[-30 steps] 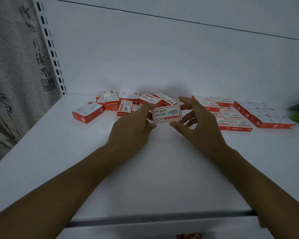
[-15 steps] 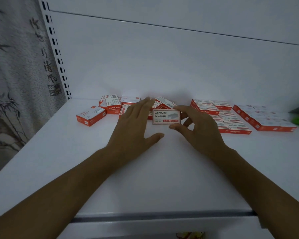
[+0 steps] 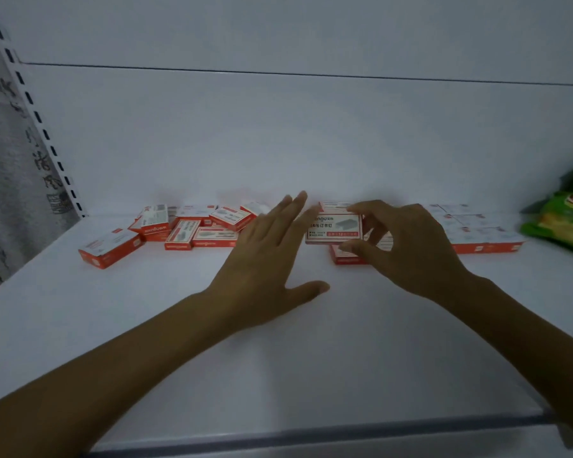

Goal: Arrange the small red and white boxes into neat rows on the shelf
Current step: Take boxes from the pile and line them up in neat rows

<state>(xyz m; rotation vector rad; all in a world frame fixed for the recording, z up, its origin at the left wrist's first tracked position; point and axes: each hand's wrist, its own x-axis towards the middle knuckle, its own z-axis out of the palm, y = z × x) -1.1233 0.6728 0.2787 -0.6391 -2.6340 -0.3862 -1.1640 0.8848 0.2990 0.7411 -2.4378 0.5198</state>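
My right hand (image 3: 407,246) pinches one small red and white box (image 3: 333,228) by its right end, face toward me, just above the shelf (image 3: 278,358). My left hand (image 3: 268,259) is flat with straight spread fingers, its fingertips near that box's left edge. A loose jumble of boxes (image 3: 192,228) lies at the back left, with one box (image 3: 108,247) apart at the far left. Neat rows of boxes (image 3: 477,229) lie flat at the back right, partly hidden behind my right hand.
A green snack bag (image 3: 566,219) lies at the far right of the shelf. The white back wall (image 3: 278,143) stands right behind the boxes. A perforated upright (image 3: 33,110) marks the left edge, with a patterned curtain beyond it.
My left hand has let go of the box and flattened out. My right hand alone carries the box, now further toward the rows on the right.
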